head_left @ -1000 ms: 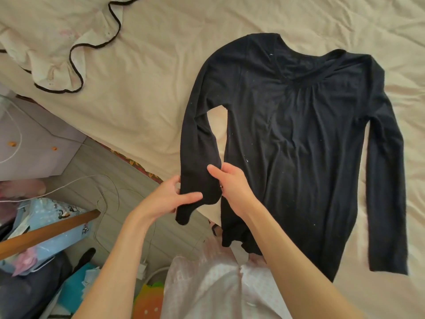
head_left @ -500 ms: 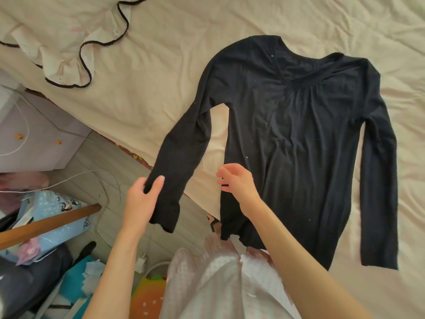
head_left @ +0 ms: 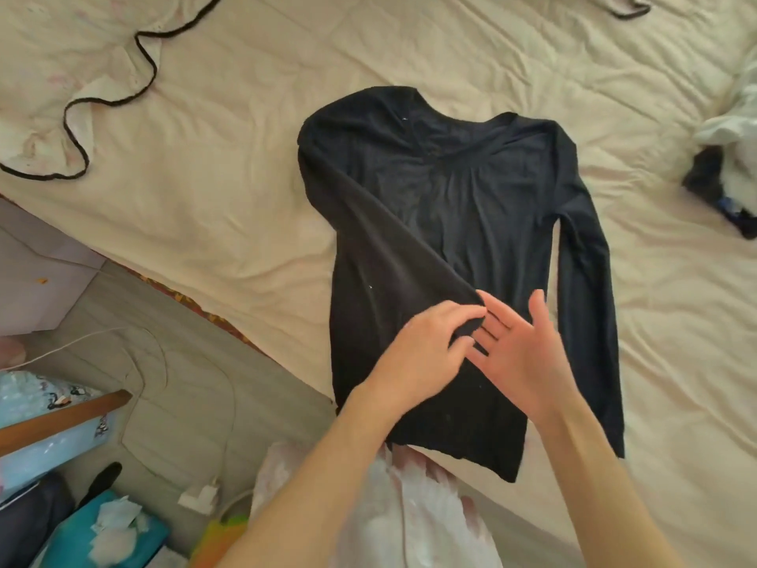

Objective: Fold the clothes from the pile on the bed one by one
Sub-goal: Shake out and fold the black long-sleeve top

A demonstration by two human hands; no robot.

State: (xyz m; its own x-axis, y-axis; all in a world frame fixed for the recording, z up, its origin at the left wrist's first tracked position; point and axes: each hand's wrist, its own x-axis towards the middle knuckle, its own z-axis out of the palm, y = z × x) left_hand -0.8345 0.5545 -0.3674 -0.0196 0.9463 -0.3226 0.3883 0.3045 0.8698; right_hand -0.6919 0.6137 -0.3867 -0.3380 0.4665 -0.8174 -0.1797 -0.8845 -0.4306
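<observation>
Left hand (head_left: 426, 346) pinches shirt (head_left: 471, 223) cuff, cuff mostly hidden | right hand (head_left: 520, 350) spread flat | clothes (head_left: 729, 174) cut off at bed (head_left: 245, 178) right edge

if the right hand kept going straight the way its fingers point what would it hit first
Most likely the black top: the right hand is open, fingers aimed up the bed over its front. Height above the cloth is unclear.

Matt black knit top (head_left: 450, 223) on creased cream cloth sheet (head_left: 229, 190).
</observation>
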